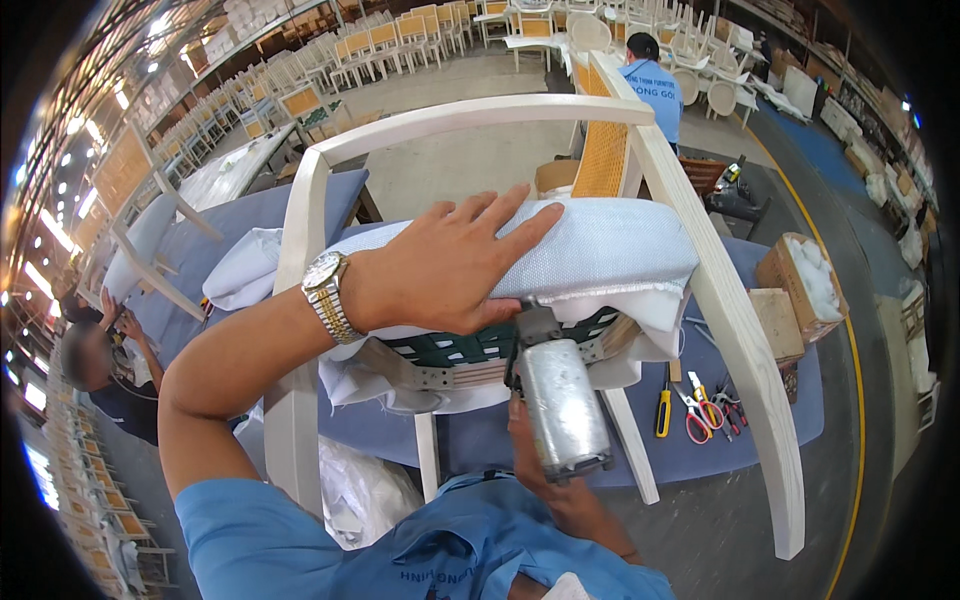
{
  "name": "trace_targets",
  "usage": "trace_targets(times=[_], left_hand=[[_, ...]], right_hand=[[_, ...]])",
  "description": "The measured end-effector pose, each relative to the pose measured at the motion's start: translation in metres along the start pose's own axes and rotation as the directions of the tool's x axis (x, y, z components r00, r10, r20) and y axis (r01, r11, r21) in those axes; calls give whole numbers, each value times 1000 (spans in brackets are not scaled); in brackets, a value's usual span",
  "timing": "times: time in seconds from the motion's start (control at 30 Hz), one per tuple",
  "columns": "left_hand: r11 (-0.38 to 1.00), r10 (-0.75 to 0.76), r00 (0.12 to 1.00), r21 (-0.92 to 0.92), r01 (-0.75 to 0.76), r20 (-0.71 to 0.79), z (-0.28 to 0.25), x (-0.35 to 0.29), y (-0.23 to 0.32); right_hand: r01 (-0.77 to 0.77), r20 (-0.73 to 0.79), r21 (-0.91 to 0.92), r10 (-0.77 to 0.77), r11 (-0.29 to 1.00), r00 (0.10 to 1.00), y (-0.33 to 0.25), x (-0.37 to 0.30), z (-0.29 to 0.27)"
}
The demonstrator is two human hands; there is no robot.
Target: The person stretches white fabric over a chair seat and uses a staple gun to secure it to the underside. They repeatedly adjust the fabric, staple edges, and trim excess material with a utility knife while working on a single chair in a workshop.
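A pale wooden armchair [719, 300] with a woven cane back [605, 145] lies tipped on a blue padded table. Its light-blue fabric seat [610, 240] faces away from me, and the underside shows dark green webbing [450, 348]. My left hand [455, 258], a metal watch on its wrist, lies spread over the seat's edge, thumb near the fabric's frayed border. In my right hand [527, 445] is a silver staple gun [565, 400], its nose at the seat's underside edge beside my left thumb. The gun hides most of the right fingers.
Scissors [697, 420], a yellow-handled screwdriver [663, 412] and pliers [730, 408] lie at the table's right, near open cardboard boxes [800, 290]. Another chair [145, 235] stands at left beside a person [115, 370]. A person in blue [655, 95] works beyond.
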State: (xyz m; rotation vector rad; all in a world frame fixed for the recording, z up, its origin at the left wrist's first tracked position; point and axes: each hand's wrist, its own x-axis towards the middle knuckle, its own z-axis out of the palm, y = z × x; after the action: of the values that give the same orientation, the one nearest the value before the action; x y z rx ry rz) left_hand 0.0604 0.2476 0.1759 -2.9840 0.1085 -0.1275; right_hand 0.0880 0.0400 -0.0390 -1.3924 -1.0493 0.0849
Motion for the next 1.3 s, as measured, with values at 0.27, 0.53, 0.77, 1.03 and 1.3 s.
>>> trace_targets(times=[0.27, 0.53, 0.77, 1.03, 1.3], left_hand=[[999, -53, 997, 9, 53, 58, 0, 2, 2], [998, -29, 998, 50, 27, 51, 2, 3, 6], [992, 3, 987, -128, 18, 160, -30, -94, 55], [840, -368, 930, -428, 333, 2, -22, -212, 78], [704, -348, 880, -710, 18, -324, 4, -260, 70]], right_hand=[[212, 49, -323, -207, 922, 977, -32, 19, -3], [44, -138, 55, -36, 998, 990, -40, 29, 3], [-242, -59, 106, 249, 964, 967, 18, -27, -7], [-585, 169, -232, 625, 777, 762, 64, -71, 6], [-402, 545, -320, 513, 858, 663, 57, -84, 71]])
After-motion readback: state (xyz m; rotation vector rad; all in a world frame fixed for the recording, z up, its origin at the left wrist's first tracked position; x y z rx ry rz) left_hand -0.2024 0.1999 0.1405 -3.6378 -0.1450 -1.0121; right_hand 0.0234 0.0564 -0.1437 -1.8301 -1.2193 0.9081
